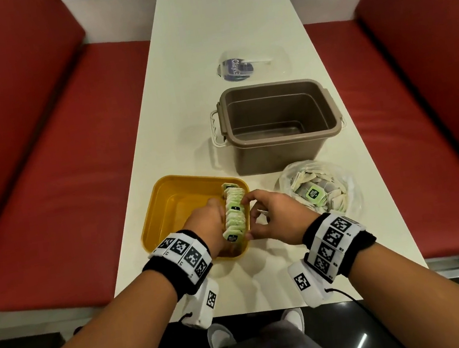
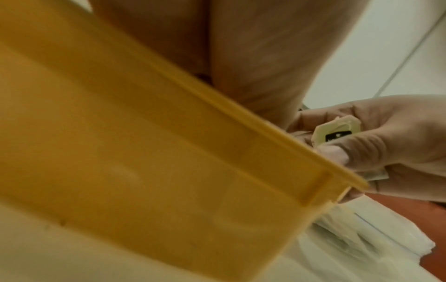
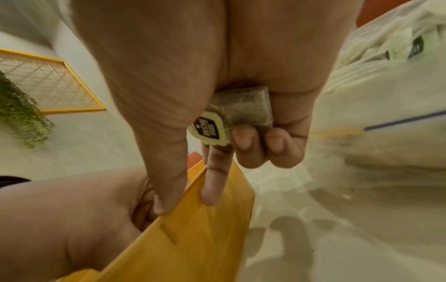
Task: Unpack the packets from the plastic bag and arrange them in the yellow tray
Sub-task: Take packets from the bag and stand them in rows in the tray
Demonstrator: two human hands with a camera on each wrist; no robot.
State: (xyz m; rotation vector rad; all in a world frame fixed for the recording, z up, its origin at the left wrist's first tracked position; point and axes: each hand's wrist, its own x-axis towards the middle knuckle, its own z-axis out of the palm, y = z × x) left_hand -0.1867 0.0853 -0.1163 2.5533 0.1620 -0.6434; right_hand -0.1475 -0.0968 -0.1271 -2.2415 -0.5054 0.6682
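Note:
The yellow tray (image 1: 168,210) sits at the table's near left, with a row of green-and-white packets (image 1: 235,212) standing on edge along its right wall. My left hand (image 1: 213,220) is inside the tray, lying flat against the left side of that row; its fingertips are hidden. My right hand (image 1: 251,215) is at the tray's right rim (image 3: 193,238). Its thumb and forefinger reach to the rim and row while the curled fingers hold a packet (image 3: 241,112) in the palm. The clear plastic bag (image 1: 318,190), to the right of the tray, holds several more packets.
An empty brown bin (image 1: 280,123) with white handles stands just behind the tray and bag. A clear lid (image 1: 250,63) lies farther back on the white table (image 1: 199,28). Red bench seats (image 1: 58,185) flank the table on both sides.

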